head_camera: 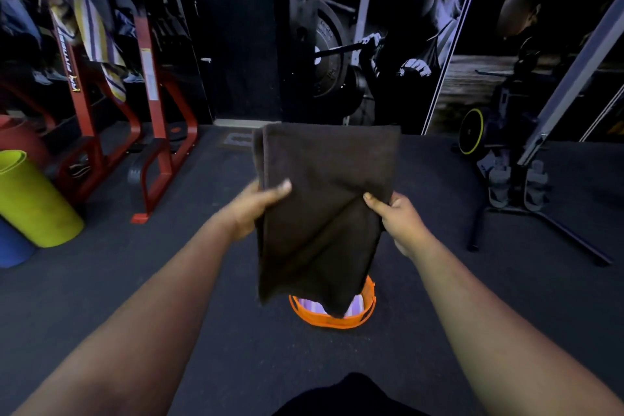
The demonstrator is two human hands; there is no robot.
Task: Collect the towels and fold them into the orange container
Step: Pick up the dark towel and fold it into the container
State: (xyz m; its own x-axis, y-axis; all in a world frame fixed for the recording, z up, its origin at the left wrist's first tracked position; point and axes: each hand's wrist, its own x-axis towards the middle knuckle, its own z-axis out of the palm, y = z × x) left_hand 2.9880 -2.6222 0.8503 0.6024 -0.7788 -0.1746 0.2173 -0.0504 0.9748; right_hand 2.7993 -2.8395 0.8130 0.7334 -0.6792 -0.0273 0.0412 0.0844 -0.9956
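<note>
A dark brown towel (324, 199), folded over, hangs in the air in front of me. My left hand (260, 204) pinches its left edge with the thumb on top. My right hand (400, 218) grips its right edge. Below the towel's lower corner the orange container (332, 317) stands on the dark floor, partly hidden by the cloth, with a pale striped towel (353, 309) lying inside it. A yellow and purple striped towel (96, 34) hangs over the red gym frame at the far left.
A red weight machine (155, 84) stands at the left, with a yellow-green rolled mat (33, 203) and a blue one (13, 246) beside it. A black stand with metal bars (540, 179) occupies the right. A wall with gym posters is ahead.
</note>
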